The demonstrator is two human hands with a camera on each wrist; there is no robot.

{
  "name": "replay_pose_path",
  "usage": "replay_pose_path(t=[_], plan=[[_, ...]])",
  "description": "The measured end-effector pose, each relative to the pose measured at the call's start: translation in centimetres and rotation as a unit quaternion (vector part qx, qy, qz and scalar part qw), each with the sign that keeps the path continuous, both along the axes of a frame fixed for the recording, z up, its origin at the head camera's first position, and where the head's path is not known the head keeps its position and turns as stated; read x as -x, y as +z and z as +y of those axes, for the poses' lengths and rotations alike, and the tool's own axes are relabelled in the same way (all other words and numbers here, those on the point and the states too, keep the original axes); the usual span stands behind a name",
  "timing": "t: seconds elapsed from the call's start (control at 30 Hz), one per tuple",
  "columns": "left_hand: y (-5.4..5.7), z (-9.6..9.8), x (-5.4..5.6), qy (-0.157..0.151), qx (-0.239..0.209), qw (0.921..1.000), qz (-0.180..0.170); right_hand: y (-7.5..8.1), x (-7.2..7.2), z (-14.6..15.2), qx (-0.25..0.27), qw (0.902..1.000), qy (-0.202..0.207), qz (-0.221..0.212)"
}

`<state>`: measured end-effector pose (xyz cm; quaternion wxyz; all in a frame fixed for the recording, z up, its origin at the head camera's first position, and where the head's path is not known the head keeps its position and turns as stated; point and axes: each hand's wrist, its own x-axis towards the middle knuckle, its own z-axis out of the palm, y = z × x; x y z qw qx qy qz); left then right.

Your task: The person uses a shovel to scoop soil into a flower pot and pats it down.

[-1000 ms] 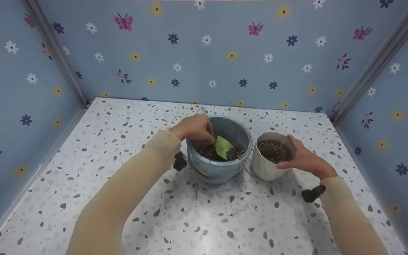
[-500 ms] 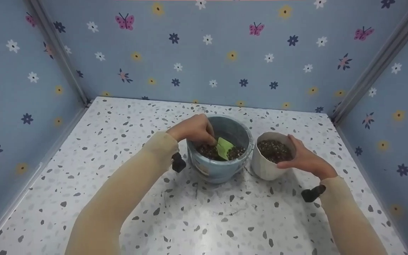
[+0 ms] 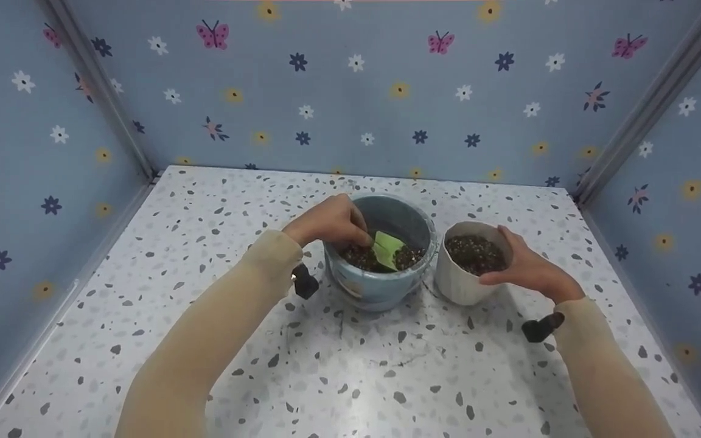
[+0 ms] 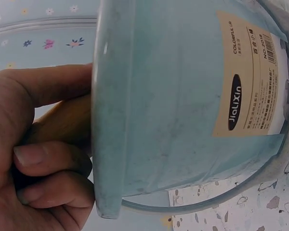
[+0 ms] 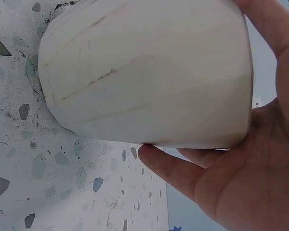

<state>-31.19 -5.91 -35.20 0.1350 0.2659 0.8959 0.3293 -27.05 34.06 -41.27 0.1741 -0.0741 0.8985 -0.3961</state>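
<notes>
My left hand [image 3: 333,222] reaches over the near-left rim of a light blue bucket [image 3: 381,293] and grips a small trowel. Its green blade [image 3: 389,244] is partly sunk in the dark soil [image 3: 359,258] inside. In the left wrist view, the curled fingers wrap the trowel's wooden handle [image 4: 62,119], and the bucket wall hides the rest. To the right stands a white faceted pot [image 3: 463,286] holding dark, speckled soil [image 3: 476,253]. My right hand [image 3: 530,267] holds this pot at its right side, thumb in front and fingers behind the rim.
The bucket and pot stand close together on a white speckled tabletop [image 3: 356,377]. Blue flowered panels [image 3: 350,79] rise behind and at both sides. A label [image 4: 253,82] and a wire handle [image 4: 183,208] show on the bucket.
The trowel blade has shifted slightly right and turned a little in the bucket. The left wrist has drawn slightly left. The right hand keeps its hold on the white pot.
</notes>
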Motion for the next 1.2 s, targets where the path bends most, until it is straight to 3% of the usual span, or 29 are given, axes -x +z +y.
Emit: replay_pose_path(t=[0.57,0.83,1.2], plan=[[-0.2,-0.5,-0.3,0.012,-0.033,0.9993,-0.007,0.0,-0.4,0.4,0.01,0.9999,-0.007,-0.001],[0.0,-1.0,-0.5,0.017,-0.056,0.9983,-0.003,0.1,-0.2,-0.1,-0.01,0.9999,-0.011,-0.001],[-0.5,-1.9,-1.0,0.03,-0.085,0.9955,-0.03,0.2,0.2,-0.3,-0.02,0.9998,-0.006,-0.006]])
